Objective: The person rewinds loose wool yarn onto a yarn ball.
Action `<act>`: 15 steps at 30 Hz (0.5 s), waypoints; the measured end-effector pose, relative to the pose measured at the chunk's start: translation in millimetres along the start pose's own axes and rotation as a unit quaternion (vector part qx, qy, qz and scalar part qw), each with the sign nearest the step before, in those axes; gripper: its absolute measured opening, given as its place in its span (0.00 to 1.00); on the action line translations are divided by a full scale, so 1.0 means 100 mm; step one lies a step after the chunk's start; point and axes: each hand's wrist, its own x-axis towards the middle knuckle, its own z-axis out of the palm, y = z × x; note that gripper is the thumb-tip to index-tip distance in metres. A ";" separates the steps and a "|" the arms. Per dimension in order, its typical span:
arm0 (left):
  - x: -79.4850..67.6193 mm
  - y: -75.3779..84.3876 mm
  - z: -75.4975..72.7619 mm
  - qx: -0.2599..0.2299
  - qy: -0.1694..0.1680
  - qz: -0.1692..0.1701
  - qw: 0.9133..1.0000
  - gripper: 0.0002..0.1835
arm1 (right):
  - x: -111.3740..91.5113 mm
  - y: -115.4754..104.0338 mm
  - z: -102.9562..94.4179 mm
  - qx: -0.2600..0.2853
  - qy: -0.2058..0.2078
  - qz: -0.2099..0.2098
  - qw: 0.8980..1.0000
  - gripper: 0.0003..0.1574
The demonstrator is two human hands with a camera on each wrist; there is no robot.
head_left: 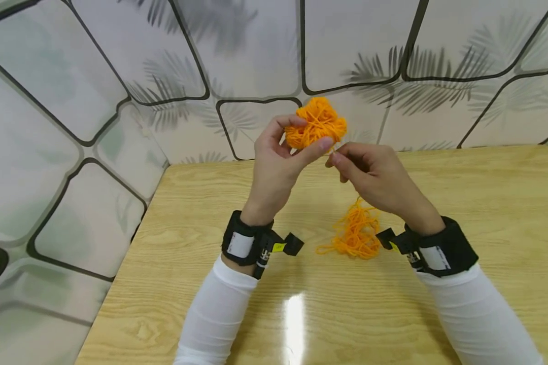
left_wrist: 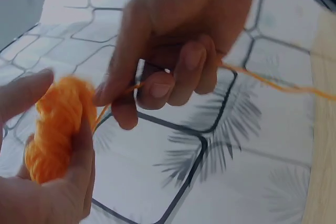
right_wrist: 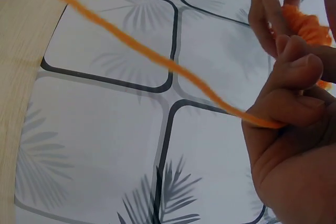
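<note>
The yarn ball (head_left: pixel 317 124) is held up in the air, seen against the wall just beyond the far edge of the table (head_left: pixel 150 268), nearer the far left corner than the far right one. The left hand (head_left: pixel 278 162) grips it between thumb and fingers, while the right hand (head_left: pixel 374 170), its fingertips just beside the ball, pinches an orange strand (right_wrist: pixel 178 72) that also runs through its curled fingers. Below them a loose yarn pile (head_left: pixel 358 233) lies on the wood, well in from both the left and far edges, with a broad stretch of tabletop between it and the left edge and more toward the right. (The near edge falls outside the head view.) The surface is pale, grained wood, with a bright reflection (head_left: pixel 294 324) nearer the person than the pile. Behind the far edge and along the left stands a pale wall (head_left: pixel 255 61) with dark, rounded outlines and grey leaf prints. White sleeves (head_left: pixel 214 314) and black wristbands (head_left: pixel 458 248) cover the forearms and wrists.
</note>
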 end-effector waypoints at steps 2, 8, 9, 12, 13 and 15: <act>0.01 -0.03 0.00 0.024 0.033 0.011 0.999 0.15 | -0.01 -0.04 0.03 -0.030 -0.027 0.002 0.999 0.09; 0.00 -0.01 -0.04 0.184 0.045 0.044 0.981 0.19 | -0.02 -0.19 -0.01 -0.081 -0.029 -0.004 0.996 0.07; 0.00 -0.01 -0.05 0.210 0.031 0.042 0.976 0.21 | -0.02 -0.21 -0.03 -0.084 -0.021 -0.009 0.996 0.06; -0.01 0.04 -0.08 0.258 -0.046 -0.006 0.965 0.24 | -0.04 -0.26 -0.11 -0.075 0.005 -0.013 0.997 0.04; -0.01 0.02 -0.10 0.262 -0.080 -0.021 0.961 0.24 | -0.05 -0.26 -0.14 -0.069 0.013 -0.013 0.997 0.04; -0.01 0.03 -0.13 0.261 -0.152 -0.059 0.951 0.21 | -0.05 -0.26 -0.19 -0.053 0.028 -0.012 0.998 0.04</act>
